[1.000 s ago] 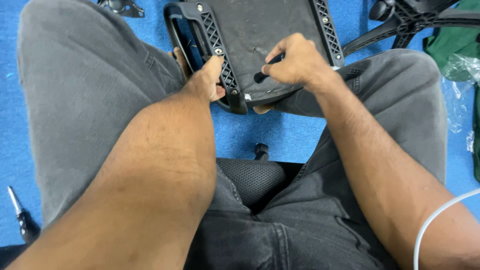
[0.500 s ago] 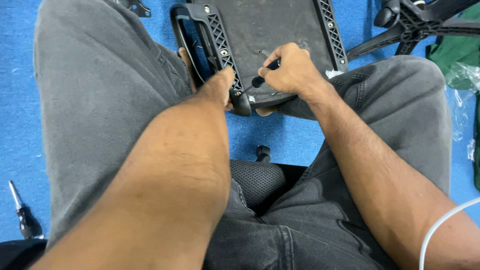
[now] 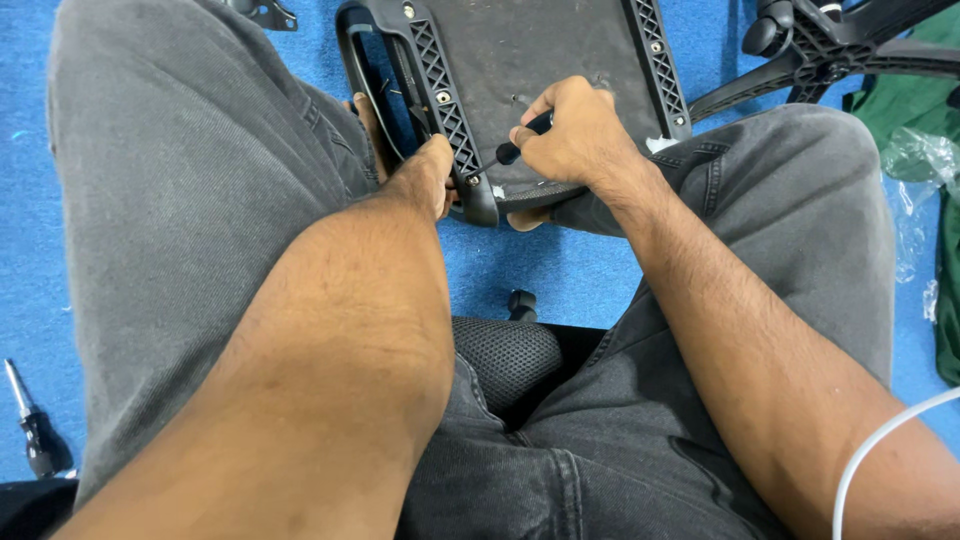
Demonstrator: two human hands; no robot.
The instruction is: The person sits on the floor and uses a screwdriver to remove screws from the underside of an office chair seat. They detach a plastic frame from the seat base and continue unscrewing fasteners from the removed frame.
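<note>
Across the knees lies the black chair seat point(image 3: 545, 60), underside up, its near edge resting between the grey-trousered legs. Left hand point(image 3: 420, 175) is clamped on the black armrest bracket point(image 3: 440, 100) at the seat's left edge, fingers wrapped round it. Right hand point(image 3: 575, 135) is closed around a black-handled screwdriver point(image 3: 515, 143), tip angled down-left to the bracket's lower corner. Off to the left, a second screwdriver point(image 3: 25, 420) lies on the blue carpet point(image 3: 30, 250); the black wheeled chair base point(image 3: 830, 45) sits top right.

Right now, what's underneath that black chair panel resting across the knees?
Below the black chair panel show blue carpet, both grey-trousered knees and some fingertips poking out under its near edge. Whatever lies beneath its middle is covered.
</note>
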